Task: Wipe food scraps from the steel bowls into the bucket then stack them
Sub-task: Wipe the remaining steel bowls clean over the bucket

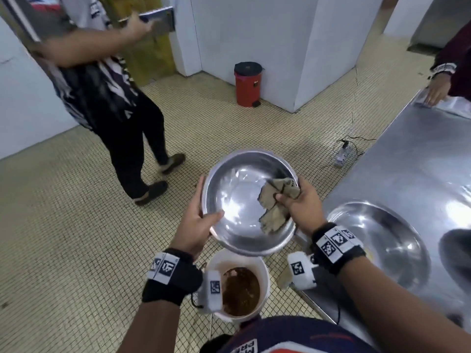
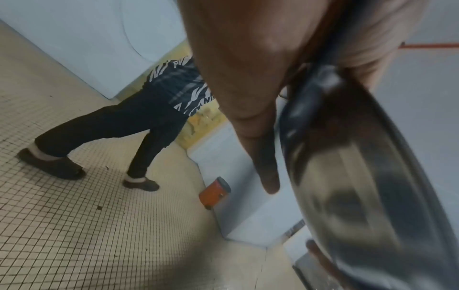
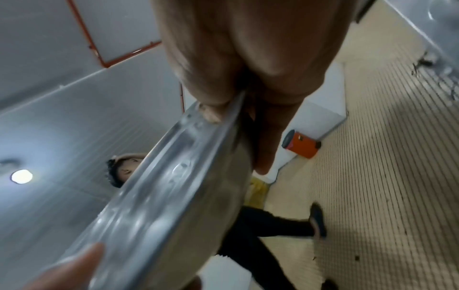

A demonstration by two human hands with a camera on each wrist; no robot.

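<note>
1. Currently: your left hand (image 1: 197, 226) grips the near-left rim of the steel bowl (image 1: 239, 200), thumb lying inside the wall, fingers curled under; keep that pinch firm, since the wipe pushes against it.
2. Your right hand (image 1: 303, 205) is closed on the cloth (image 1: 276, 202) at the bowl's right rim, thumb pressing the cloth to the inner wall; the right wrist view shows the rim caught between thumb and fingers.
3. The bowl hangs in the air between both hands, tilted toward you; the bucket (image 1: 265, 273) stands below your wrists, brown slop inside; the bowl's near lip sits over the bucket's far edge, by my reading.
4. Judgement: the interior looks nearly clean; no scraps resolvable on the steel.
5. Advice: sweep from the far wall toward your wrists, ending at the low lip, so anything loosened drops into the bucket, not onto the tiles.
6. Second bowl (image 1: 382, 240) lies on the steel table (image 1: 407, 161), just right of your right wrist; likely the stacking place.
</note>
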